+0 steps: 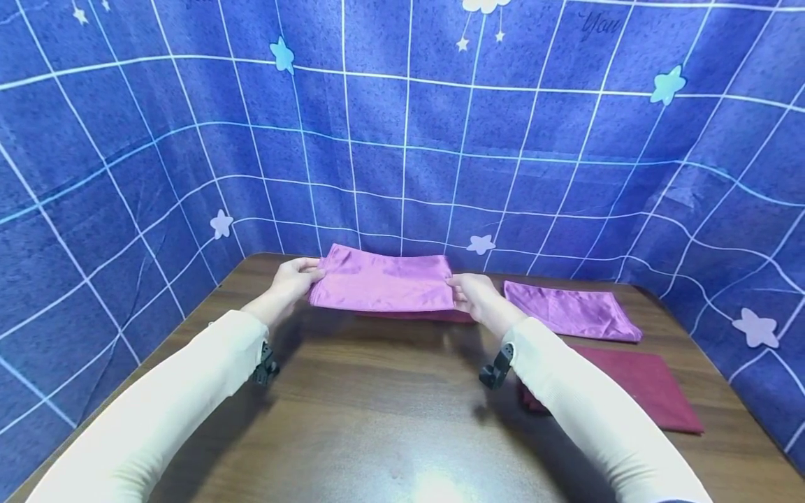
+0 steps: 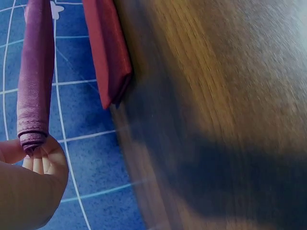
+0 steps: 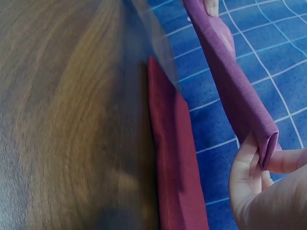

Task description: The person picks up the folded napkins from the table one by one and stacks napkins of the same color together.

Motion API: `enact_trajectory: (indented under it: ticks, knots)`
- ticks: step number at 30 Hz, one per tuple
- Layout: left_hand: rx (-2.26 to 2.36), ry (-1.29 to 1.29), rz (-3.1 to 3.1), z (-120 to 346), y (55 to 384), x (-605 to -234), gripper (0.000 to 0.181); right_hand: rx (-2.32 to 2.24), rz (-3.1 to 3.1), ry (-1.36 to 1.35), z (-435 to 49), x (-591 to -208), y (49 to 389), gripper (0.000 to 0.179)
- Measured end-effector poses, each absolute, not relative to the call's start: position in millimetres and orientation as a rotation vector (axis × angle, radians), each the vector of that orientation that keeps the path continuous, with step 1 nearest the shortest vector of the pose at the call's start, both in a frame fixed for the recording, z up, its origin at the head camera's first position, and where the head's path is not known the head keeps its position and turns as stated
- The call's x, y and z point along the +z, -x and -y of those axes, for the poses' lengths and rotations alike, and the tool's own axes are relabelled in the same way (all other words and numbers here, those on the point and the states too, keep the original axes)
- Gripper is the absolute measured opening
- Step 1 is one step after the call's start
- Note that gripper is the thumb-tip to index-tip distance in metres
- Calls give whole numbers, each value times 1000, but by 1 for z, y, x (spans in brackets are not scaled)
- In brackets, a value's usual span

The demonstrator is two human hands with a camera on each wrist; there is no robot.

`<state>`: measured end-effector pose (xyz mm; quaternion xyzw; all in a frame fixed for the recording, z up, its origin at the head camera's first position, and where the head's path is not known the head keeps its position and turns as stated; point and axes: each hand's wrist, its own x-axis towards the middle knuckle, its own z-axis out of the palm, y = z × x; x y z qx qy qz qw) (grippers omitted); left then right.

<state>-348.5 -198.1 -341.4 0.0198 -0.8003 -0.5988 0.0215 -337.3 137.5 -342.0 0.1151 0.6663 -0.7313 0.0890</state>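
A folded satiny purple cloth (image 1: 383, 283) is stretched between both hands above the far part of the table. My left hand (image 1: 292, 281) pinches its left end between thumb and fingers. At the opposite end, my right hand (image 1: 479, 295) grips the cloth the same way. Rolled or folded layers show at the cloth's left end in the left wrist view. Below the purple cloth lies a folded dark red cloth (image 3: 175, 143) at the table's far edge, mostly hidden by it in the head view.
Farther right on the wooden table (image 1: 377, 405) lies another folded purple cloth (image 1: 569, 311). Nearer than that is a second folded dark red cloth (image 1: 648, 388), partly behind the right sleeve (image 1: 585, 398). A blue curtain (image 1: 402, 140) with white grid lines hangs along the back and sides.
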Motion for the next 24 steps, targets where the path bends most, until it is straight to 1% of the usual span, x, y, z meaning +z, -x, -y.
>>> enact_trajectory:
  ticks: [6, 8, 11, 15, 24]
  knots:
    - [-1874, -80, 2465, 189, 352, -341, 40, -2163, -2005, -335, -147, -342, 339, 23]
    - [-1884, -90, 2457, 186, 353, -340, 40, -2171, -1998, -323, -149, -340, 339, 18]
    - [-1872, -87, 2442, 181, 354, -339, 41, -2194, -1966, -312, -155, -337, 340, 5]
    - [-1832, -72, 2436, 173, 355, -338, 41, -2212, -1923, -310, -164, -334, 341, 10]
    - [-1850, -89, 2422, 157, 359, -341, 39, -2216, -1901, -305, -180, -329, 342, 8]
